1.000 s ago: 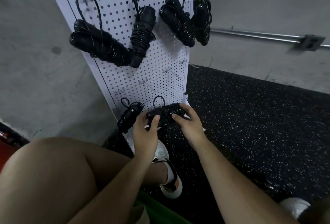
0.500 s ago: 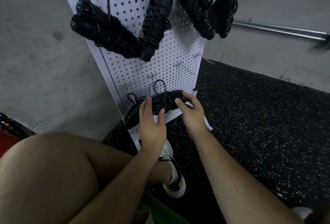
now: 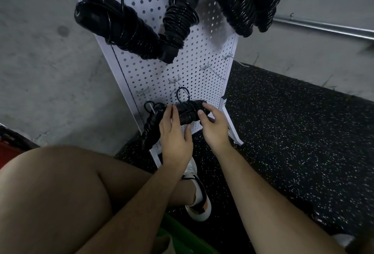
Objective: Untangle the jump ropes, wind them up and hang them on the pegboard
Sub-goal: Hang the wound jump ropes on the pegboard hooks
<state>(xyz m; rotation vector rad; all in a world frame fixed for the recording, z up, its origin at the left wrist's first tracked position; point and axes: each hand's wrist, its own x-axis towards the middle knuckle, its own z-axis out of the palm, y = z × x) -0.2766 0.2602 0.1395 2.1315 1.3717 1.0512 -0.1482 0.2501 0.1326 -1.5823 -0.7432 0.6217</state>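
A white pegboard (image 3: 202, 55) stands against the wall. My right hand (image 3: 215, 127) grips the right end of a wound black jump rope bundle (image 3: 189, 111), thumb on its front and fingers behind it. The bundle lies level against the board's lower part. Its small loop (image 3: 180, 94) stands up beside a metal hook (image 3: 188, 93). My left hand (image 3: 174, 134) lays straight fingers on the bundle's left end, thumb spread apart below. Another wound rope (image 3: 150, 126) hangs from a low hook just to the left. Several wound ropes (image 3: 121, 24) hang higher up.
Bare hooks (image 3: 204, 67) stick out of the board to the upper right of the bundle. A grey concrete wall (image 3: 40, 71) is behind, with a metal pipe (image 3: 323, 29) at the right. My knee (image 3: 50, 193) and white shoe (image 3: 197, 199) are on the black speckled floor (image 3: 293, 132).
Both hands have raised the bundle up the board, bringing its loop beside a lower hook. My left thumb has come off the bundle and the fingers have straightened.
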